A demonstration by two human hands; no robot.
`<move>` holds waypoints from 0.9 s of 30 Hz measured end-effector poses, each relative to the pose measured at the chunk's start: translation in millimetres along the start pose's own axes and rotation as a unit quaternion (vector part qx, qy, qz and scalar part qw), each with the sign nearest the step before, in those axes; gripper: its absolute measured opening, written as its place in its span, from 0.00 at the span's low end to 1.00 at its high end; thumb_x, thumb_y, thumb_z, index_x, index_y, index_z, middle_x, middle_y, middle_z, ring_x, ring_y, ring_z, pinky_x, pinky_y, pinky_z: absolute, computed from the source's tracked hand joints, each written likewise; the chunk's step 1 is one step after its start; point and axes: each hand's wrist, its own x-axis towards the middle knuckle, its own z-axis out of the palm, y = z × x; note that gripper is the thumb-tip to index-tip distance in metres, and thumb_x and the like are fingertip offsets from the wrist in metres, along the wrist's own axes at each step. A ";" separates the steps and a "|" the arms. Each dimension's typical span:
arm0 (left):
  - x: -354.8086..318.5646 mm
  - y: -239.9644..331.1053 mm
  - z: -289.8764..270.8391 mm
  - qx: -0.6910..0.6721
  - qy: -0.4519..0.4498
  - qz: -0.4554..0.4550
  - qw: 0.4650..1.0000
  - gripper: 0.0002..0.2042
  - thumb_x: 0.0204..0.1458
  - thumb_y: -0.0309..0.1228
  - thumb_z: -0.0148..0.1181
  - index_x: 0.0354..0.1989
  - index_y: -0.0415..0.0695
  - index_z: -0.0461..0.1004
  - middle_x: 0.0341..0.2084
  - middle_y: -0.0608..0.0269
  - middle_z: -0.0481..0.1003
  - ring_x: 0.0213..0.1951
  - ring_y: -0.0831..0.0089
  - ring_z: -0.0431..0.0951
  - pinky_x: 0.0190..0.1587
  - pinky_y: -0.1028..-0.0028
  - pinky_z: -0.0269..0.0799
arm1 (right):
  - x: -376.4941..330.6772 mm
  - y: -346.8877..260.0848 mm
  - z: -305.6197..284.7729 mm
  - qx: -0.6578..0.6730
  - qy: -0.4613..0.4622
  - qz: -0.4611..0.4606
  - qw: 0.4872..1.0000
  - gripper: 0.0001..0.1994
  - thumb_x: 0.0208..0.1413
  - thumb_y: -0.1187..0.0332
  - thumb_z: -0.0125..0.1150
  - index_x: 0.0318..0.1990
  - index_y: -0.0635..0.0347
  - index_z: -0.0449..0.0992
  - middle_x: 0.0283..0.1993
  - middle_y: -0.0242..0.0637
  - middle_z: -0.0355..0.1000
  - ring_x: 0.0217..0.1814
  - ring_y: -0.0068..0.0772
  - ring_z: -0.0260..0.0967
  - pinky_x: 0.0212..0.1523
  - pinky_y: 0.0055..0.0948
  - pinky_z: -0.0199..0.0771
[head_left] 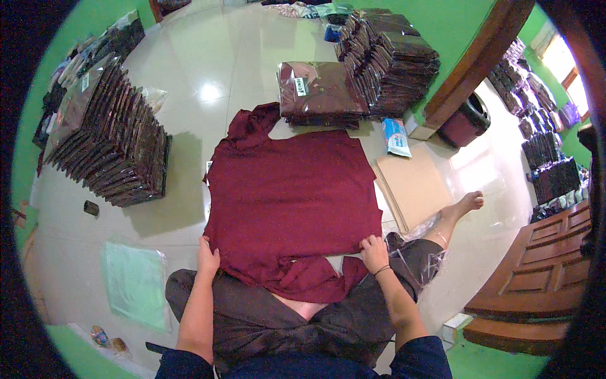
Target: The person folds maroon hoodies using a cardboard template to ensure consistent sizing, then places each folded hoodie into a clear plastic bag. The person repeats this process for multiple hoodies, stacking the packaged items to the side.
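A maroon long-sleeved garment [293, 189] lies spread on the tiled floor in front of my crossed legs. One of its sleeves reaches up at the far left; the near part bunches over my lap. My left hand [208, 258] pinches the garment's edge at the near left corner. At the near right corner my right hand [374, 254], with a dark band on the wrist, grips the opposite edge between thumb and fingers. The cloth between both hands lies mostly flat, with small wrinkles.
Tall stacks of bagged dark garments stand at the left [113, 139] and far right [391, 63], with a lower pile [322, 95] just beyond the cloth. Brown cardboard sheets [413, 189] and a blue-white packet [396, 138] lie right. Clear plastic bags [134, 284] lie left.
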 end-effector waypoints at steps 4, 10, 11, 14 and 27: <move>-1.5 -7.4 2.4 0.047 -0.034 0.058 0.997 0.26 0.37 0.21 0.57 0.49 0.35 0.57 0.40 0.39 0.70 0.45 0.44 0.69 0.48 0.58 0.65 | 5.7 23.8 -9.7 0.070 -0.003 0.055 0.996 0.05 0.43 0.71 0.53 0.29 0.56 0.72 0.33 0.42 0.68 0.38 0.48 0.65 0.39 0.40 0.66; 16.4 -18.1 16.0 0.014 -0.043 -0.042 0.998 0.25 0.35 0.30 0.59 0.44 0.34 0.63 0.41 0.42 0.70 0.45 0.51 0.71 0.47 0.62 0.66 | 58.1 94.9 -17.8 0.086 0.112 0.220 0.965 0.08 0.47 0.69 0.53 0.34 0.62 0.71 0.36 0.46 0.68 0.42 0.48 0.66 0.42 0.40 0.67; 18.7 -18.2 16.7 0.010 -0.029 -0.046 0.998 0.23 0.36 0.32 0.59 0.43 0.34 0.64 0.40 0.42 0.71 0.44 0.51 0.71 0.46 0.62 0.66 | 63.3 105.9 -18.4 0.067 0.110 0.244 0.961 0.09 0.47 0.69 0.53 0.35 0.63 0.71 0.37 0.49 0.68 0.44 0.50 0.65 0.44 0.40 0.65; 20.9 -15.0 18.8 0.006 0.011 -0.076 0.997 0.22 0.38 0.37 0.60 0.39 0.34 0.68 0.36 0.44 0.73 0.40 0.53 0.73 0.43 0.62 0.68 | 72.2 125.2 -13.5 -0.001 0.165 0.277 0.947 0.10 0.47 0.67 0.54 0.35 0.63 0.71 0.38 0.52 0.69 0.45 0.51 0.65 0.46 0.41 0.65; 19.6 -13.3 14.1 -0.004 -0.018 -0.128 0.992 0.17 0.41 0.39 0.59 0.35 0.39 0.69 0.32 0.47 0.74 0.38 0.51 0.74 0.42 0.60 0.68 | 61.5 156.5 -40.9 -0.045 0.049 0.254 0.965 0.06 0.51 0.71 0.45 0.32 0.64 0.67 0.29 0.55 0.70 0.33 0.57 0.68 0.35 0.48 0.68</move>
